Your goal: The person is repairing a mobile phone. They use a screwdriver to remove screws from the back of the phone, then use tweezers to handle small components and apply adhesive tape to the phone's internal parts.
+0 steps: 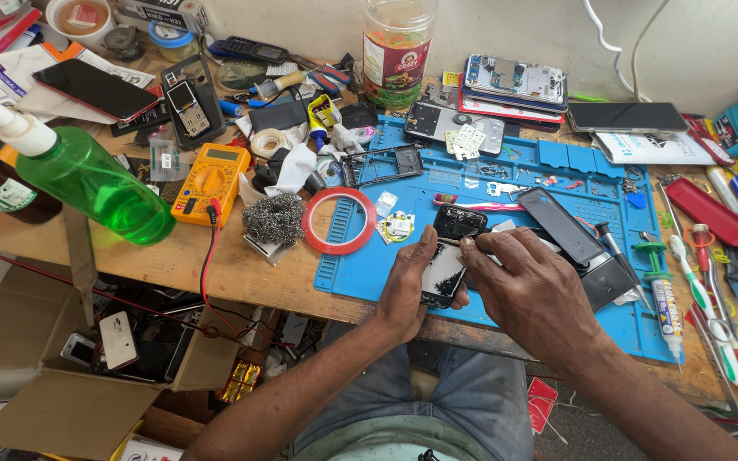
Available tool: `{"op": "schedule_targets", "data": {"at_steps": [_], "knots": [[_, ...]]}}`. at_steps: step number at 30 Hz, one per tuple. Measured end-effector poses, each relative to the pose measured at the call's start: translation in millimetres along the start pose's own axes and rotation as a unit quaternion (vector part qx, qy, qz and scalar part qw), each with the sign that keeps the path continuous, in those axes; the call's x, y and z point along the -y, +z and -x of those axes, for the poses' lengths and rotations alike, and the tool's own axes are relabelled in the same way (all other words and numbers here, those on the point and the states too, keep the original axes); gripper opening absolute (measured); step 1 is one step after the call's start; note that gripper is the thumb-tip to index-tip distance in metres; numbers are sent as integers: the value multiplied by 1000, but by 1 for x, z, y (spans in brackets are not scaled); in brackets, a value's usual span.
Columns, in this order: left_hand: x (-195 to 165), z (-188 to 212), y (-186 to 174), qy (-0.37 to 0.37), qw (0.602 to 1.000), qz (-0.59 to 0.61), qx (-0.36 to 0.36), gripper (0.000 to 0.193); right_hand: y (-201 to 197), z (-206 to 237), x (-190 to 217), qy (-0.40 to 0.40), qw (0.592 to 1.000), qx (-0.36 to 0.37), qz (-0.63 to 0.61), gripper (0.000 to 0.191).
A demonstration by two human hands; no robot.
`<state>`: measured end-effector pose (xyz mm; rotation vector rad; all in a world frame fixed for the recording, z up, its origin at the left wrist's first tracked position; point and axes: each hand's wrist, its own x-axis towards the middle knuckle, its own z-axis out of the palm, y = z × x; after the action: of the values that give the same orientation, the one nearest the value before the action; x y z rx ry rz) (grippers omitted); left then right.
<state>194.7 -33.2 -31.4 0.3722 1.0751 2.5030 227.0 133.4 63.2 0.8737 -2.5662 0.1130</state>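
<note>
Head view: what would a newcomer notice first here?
Both hands meet at the middle of the blue repair mat: the left hand steadies an opened phone, and the right hand works on it. On the wooden bench to the left lies a bright green squeeze bottle.

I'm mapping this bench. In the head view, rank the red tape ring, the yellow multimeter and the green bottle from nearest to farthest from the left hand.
From the left hand:
1. Red tape ring, just left on the blue mat.
2. Yellow multimeter, farther left on the wood.
3. Green bottle, far left.
</note>
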Motion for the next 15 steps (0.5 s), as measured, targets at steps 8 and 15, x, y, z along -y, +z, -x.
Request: {"op": "schedule_targets", "data": {"at_steps": [8,15], "knots": [[1,0,2,8,1000,-23,1,57,-1,3,3,-2,1000,-20,-7,43],[1,3,7,31,994,-98,-19,62,-1,6,6,0,1000,-22,-14,42]]}}
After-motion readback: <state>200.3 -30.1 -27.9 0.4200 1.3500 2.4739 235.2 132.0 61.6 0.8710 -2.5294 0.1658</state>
